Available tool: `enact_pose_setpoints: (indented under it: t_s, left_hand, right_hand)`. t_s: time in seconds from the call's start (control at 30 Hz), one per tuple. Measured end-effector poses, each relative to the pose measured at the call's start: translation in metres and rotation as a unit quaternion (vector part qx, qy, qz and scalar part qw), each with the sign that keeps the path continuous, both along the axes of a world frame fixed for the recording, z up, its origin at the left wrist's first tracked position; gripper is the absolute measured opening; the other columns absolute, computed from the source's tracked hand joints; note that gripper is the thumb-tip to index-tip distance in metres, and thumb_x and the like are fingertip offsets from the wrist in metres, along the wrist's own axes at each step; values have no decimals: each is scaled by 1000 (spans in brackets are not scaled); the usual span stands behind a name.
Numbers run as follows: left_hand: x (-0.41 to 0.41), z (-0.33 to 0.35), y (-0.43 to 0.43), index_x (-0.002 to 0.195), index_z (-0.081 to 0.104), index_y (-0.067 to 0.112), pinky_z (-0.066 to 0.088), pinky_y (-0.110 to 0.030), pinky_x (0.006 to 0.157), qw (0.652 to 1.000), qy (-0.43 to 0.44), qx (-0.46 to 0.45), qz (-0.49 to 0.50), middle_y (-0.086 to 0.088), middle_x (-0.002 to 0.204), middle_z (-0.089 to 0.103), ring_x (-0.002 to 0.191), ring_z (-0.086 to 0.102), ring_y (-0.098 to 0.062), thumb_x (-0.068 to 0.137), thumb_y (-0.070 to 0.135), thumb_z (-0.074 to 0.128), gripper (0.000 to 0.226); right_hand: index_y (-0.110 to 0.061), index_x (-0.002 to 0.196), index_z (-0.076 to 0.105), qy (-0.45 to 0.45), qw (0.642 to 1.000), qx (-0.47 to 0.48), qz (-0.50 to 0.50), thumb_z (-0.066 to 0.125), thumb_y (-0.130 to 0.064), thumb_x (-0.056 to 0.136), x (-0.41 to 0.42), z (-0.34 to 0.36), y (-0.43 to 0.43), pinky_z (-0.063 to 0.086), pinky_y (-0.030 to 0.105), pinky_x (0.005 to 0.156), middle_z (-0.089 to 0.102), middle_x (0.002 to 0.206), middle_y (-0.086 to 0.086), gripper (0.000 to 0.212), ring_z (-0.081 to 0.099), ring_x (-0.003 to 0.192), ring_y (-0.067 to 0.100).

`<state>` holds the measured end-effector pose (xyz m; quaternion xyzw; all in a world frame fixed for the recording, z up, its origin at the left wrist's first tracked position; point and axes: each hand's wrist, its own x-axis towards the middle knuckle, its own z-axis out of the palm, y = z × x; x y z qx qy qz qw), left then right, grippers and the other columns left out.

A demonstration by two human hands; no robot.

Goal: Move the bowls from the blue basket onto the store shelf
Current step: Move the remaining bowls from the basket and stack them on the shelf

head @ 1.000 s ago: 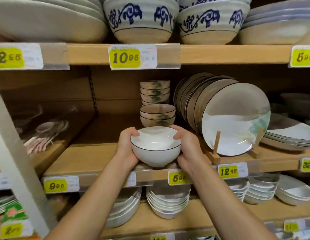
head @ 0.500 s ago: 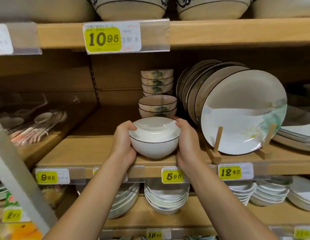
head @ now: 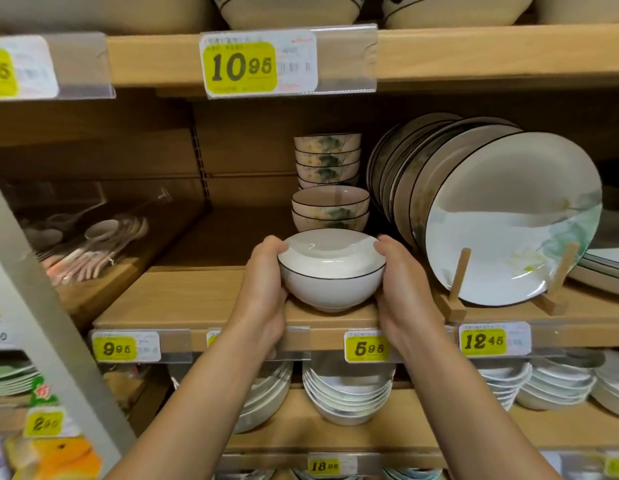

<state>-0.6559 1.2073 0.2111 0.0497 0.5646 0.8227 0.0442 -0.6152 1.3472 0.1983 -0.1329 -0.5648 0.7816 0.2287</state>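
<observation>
A white bowl [head: 330, 275] with a thin dark rim stands on the front of the wooden middle shelf [head: 197, 299]. My left hand [head: 265, 289] grips its left side and my right hand [head: 401, 289] grips its right side, fingers curled round the rim. Right behind it are two stacked matching bowls [head: 330, 211] with green flower print, and a taller stack of the same bowls [head: 327, 159] further back. The blue basket is out of view.
Large plates [head: 509, 220] lean in a wooden rack right of the bowl. Ceramic spoons [head: 93, 244] lie in a clear tray at left. Bare shelf lies left of my hands. More white bowls [head: 348, 393] fill the shelf below; yellow price tags [head: 367, 348] line the edges.
The bowl has moved forward and down until its foot sits on the shelf front. Both hands stayed round it. The camera has moved closer.
</observation>
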Motion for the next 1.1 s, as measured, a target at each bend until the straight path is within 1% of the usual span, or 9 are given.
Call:
enact_pose_setpoints:
  t_s: [0.07,0.17,0.37,0.47,0.6,0.73,0.8,0.97,1.1]
  left_hand:
    - [-8,8,-2,79,60,15,50,-43,91,1000,-18,-5,-24,-9,91,70,92,63,-25,84,16,47,14]
    - [-12,8,1,101,64,18,55,-37,84,999,-16,4,-34,-7,99,74,97,68,-24,90,9,44,24]
    - [-4,-4,-8,115,52,24,52,-31,87,1000,10,-15,-16,1,111,64,104,61,-14,91,14,48,26]
    - [-7,8,-5,100,60,16,51,-38,88,999,-18,-47,-3,-9,105,68,104,63,-25,86,11,50,18]
    - [-3,4,3,111,62,12,53,-44,93,999,-25,-21,-31,-12,105,71,102,66,-27,90,8,44,28]
    - [3,-10,-2,129,52,21,52,-36,93,1000,4,5,-31,-5,117,67,108,64,-17,92,15,47,37]
    - [3,-12,-7,132,48,21,47,-37,100,1000,-7,1,-21,-3,121,61,114,57,-16,91,18,51,41]
    - [-4,3,-7,130,52,10,49,-40,99,999,-9,-2,-33,-5,106,69,109,62,-20,94,16,47,38]
    - [11,-6,-5,133,49,26,47,-37,101,998,10,-26,-50,0,125,62,114,60,-14,96,20,46,37]
  right_hand:
    - [-36,140,42,11,999,38,-11,55,-39,78,11,-9,-10,46,27,90,53,132,-12,63,52,116,9]
    - [-40,146,29,21,996,87,-18,53,-42,70,17,-15,-23,41,20,82,45,133,-17,80,47,119,8]
    - [-20,132,53,-6,1000,-19,-9,45,-20,94,-4,1,-5,46,40,102,59,130,4,39,56,116,20]
    - [-31,142,42,7,999,26,-37,52,-39,89,6,-9,-10,45,28,93,51,137,-9,54,52,117,9]
    - [-39,146,29,6,994,98,-41,54,-42,72,9,-15,-23,42,28,95,45,133,-15,78,47,119,8]
    - [-16,134,52,2,1000,-8,-4,47,-16,87,-8,-1,-9,49,40,98,62,126,7,47,58,114,23]
    - [-16,119,62,-6,1000,-25,-7,49,-18,92,-10,-1,0,50,39,96,67,115,6,31,61,110,23]
    - [-30,134,50,9,1000,22,-10,61,-44,72,-4,-11,-1,52,27,85,64,119,-9,64,61,108,9]
    - [-22,131,54,-3,1000,17,-5,51,-24,82,-9,-5,-4,51,31,84,63,119,0,49,59,110,18]
